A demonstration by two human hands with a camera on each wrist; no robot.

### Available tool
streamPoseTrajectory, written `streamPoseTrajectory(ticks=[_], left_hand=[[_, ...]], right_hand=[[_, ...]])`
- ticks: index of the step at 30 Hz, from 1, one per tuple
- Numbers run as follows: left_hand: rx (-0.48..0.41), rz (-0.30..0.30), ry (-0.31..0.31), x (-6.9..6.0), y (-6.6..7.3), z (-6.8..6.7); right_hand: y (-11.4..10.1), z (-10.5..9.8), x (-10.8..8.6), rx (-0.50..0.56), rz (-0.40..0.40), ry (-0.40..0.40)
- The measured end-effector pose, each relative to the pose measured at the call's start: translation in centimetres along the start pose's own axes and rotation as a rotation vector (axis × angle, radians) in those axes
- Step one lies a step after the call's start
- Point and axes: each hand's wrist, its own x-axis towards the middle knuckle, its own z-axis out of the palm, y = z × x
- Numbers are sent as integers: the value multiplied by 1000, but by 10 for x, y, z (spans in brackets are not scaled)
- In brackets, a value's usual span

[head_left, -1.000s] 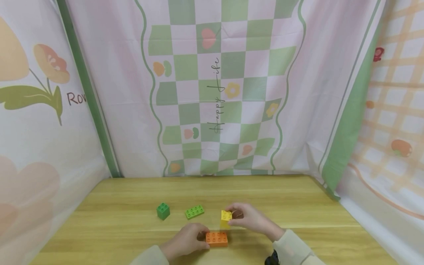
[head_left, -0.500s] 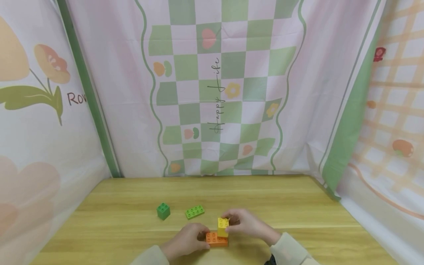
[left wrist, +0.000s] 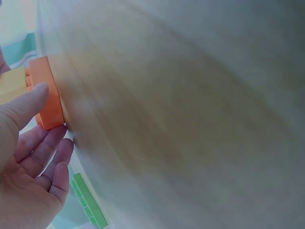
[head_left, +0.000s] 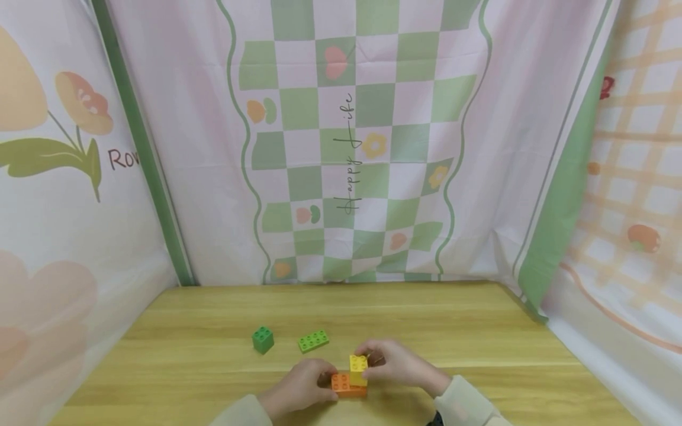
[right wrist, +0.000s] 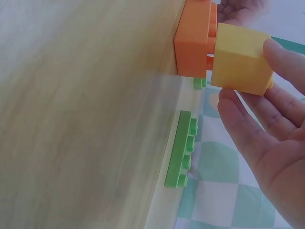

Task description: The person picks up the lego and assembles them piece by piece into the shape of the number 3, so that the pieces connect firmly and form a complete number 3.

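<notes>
An orange brick (head_left: 340,387) lies on the table, its left end held between the thumb and fingers of my left hand (head_left: 298,386). My right hand (head_left: 402,365) pinches a yellow brick (head_left: 359,364) over the orange brick's right half. In the right wrist view the yellow brick (right wrist: 242,59) meets the studs of the orange brick (right wrist: 193,40), and some of the studs' sides still show between them. The left wrist view has my thumb on the side of the orange brick (left wrist: 50,102).
Behind my hands, a flat light green brick (head_left: 313,341) and a darker green block (head_left: 263,340) stand on the wooden table (head_left: 213,307). A patterned curtain (head_left: 410,195) hangs along the table's back edge.
My right hand has brought the yellow brick towards me, slightly left and down onto the orange brick's right half. The left hand and the orange brick have stayed in place.
</notes>
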Motion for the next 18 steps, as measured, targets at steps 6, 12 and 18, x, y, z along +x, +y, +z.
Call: streamPoseTrajectory(ticks=[6,12,18], left_hand=[[-5,1,1,0,0,0],[8,26,15,-1,0,0],[6,33,19,-1,0,0]], right_hand=[[0,1,0,5,-4,-8],[-2,0,0,-1,-14,-25],[-3,1,0,6,-21,-32]])
